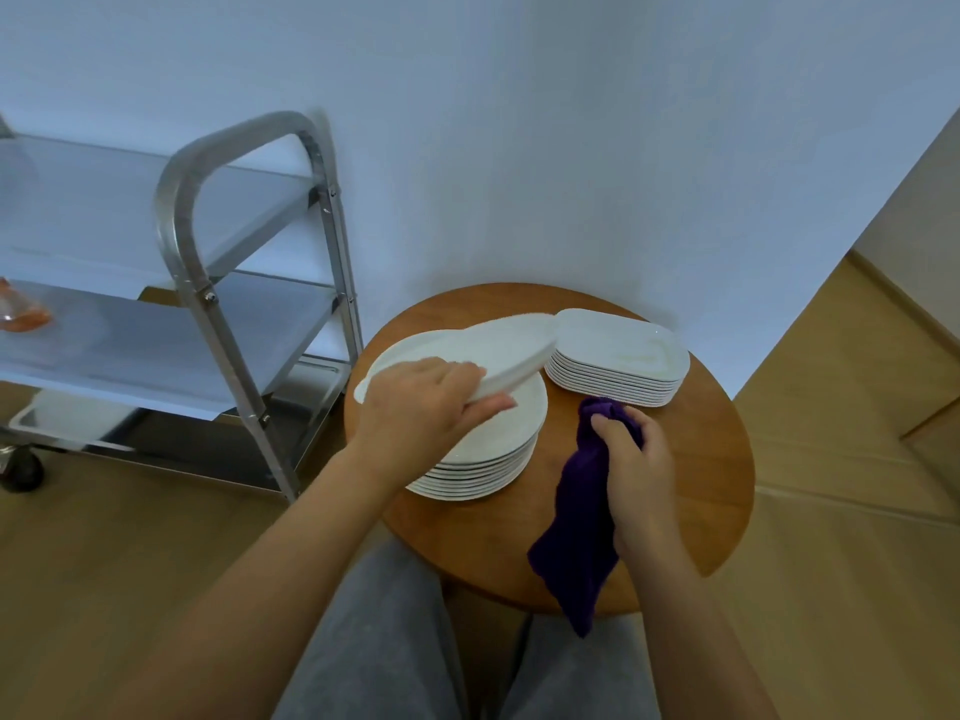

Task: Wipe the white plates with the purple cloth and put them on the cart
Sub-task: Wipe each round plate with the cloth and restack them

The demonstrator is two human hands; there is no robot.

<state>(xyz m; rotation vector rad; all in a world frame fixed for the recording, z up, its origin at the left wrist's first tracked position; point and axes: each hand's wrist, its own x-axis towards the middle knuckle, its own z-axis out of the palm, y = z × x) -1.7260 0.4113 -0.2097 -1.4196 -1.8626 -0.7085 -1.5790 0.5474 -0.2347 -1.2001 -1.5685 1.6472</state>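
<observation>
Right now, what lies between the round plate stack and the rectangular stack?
In the head view, only bare wooden table separates the round stack from the rectangular stack.

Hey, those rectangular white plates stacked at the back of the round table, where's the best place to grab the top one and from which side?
Take the top rectangular plate by its raised rim on the near edge, by the purple cloth. The stack sits flat, so probably slide fingertips under that lip, thumb on top. The left side is crowded by the tilted round plate in the left hand.
</observation>
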